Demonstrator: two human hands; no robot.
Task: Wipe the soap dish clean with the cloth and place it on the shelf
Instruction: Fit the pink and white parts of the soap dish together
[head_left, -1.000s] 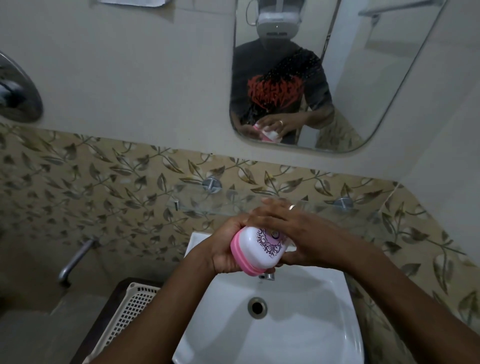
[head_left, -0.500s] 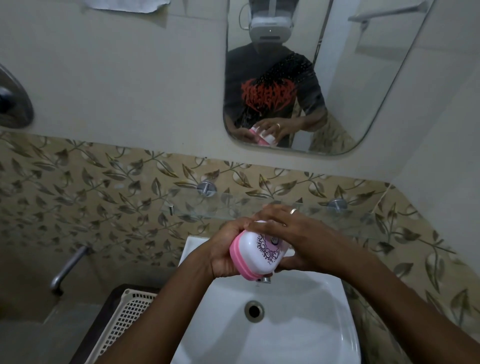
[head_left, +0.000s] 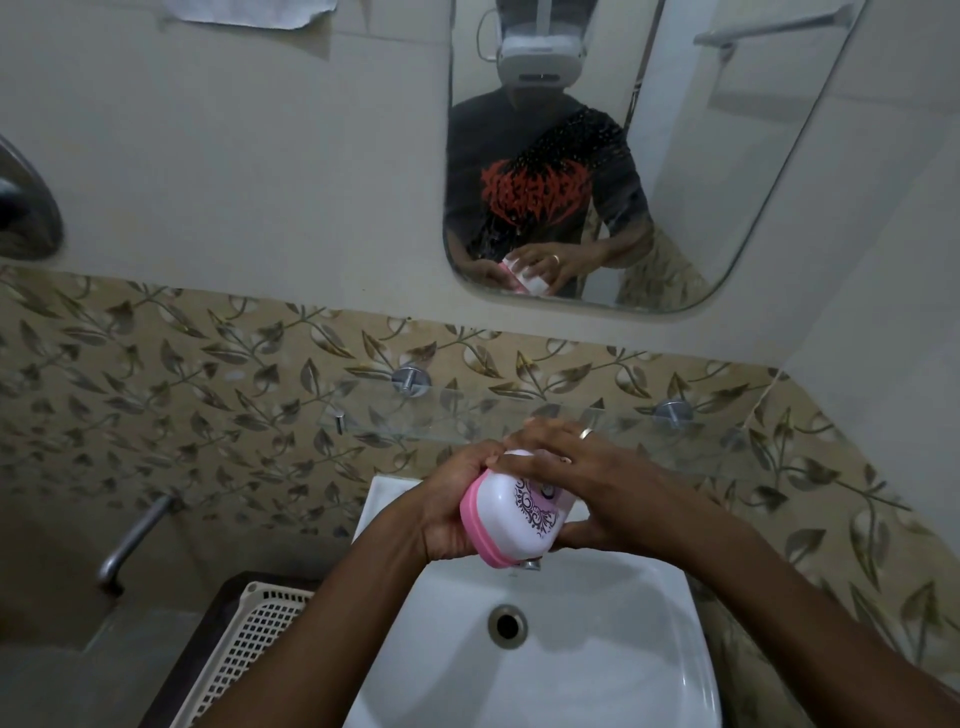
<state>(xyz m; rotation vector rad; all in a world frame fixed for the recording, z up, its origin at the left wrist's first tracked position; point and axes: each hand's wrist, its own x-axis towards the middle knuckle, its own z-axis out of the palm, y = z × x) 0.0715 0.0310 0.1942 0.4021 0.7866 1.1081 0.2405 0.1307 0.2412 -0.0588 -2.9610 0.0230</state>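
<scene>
The soap dish (head_left: 511, 522) is a pink-based box with a white lid printed with a black swirl pattern. It is tilted on its side above the white sink (head_left: 597, 649). My left hand (head_left: 452, 506) grips its pink base from the left. My right hand (head_left: 587, 480), with a ring on one finger, wraps over the lid from the right. A glass shelf (head_left: 467, 421) runs along the leaf-patterned wall just behind my hands. No cloth shows clearly; a white bit at my right fingertips could be cloth or lid.
A mirror (head_left: 727, 156) above reflects me holding the dish. A cream perforated basket (head_left: 249, 639) sits left of the sink. A metal pipe (head_left: 132, 540) juts from the lower left wall. A round metal fitting (head_left: 21, 208) is at far left.
The view has drifted slightly, so the walls and mirror sit a little differently. The hands and soap dish keep nearly the same grip and place above the sink.
</scene>
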